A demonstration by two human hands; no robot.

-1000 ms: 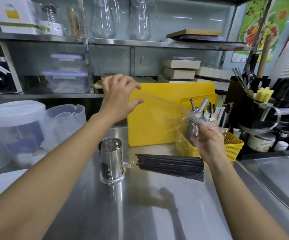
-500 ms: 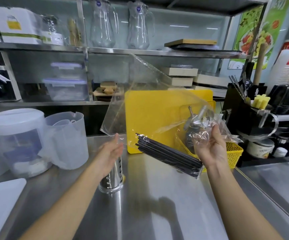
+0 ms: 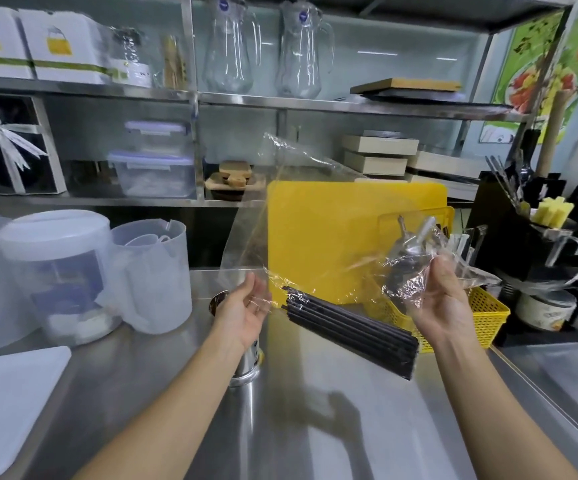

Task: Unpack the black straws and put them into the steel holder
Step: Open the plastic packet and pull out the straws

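A bundle of black straws [image 3: 349, 327] hangs tilted above the steel counter, its left end higher, still inside a clear plastic bag [image 3: 301, 202] that billows up over it. My right hand [image 3: 443, 299] grips the crumpled right end of the bag, just above the straws' lower end. My left hand [image 3: 246, 313] is palm up with fingers apart at the straws' upper left end, its fingertips touching the plastic film. The steel holder [image 3: 246, 363] stands upright on the counter, mostly hidden behind my left hand and wrist.
A yellow cutting board [image 3: 332, 223] leans upright behind the bag, beside a yellow basket [image 3: 488, 317] of utensils. Translucent jugs [image 3: 149, 271] stand at the left, and a white board [image 3: 7, 393] lies at the near left. A black utensil rack [image 3: 522, 237] fills the right.
The straws lay flat on the counter; now they hang lifted and tilted in the bag. My left hand dropped from high above the board to the straws' left end.
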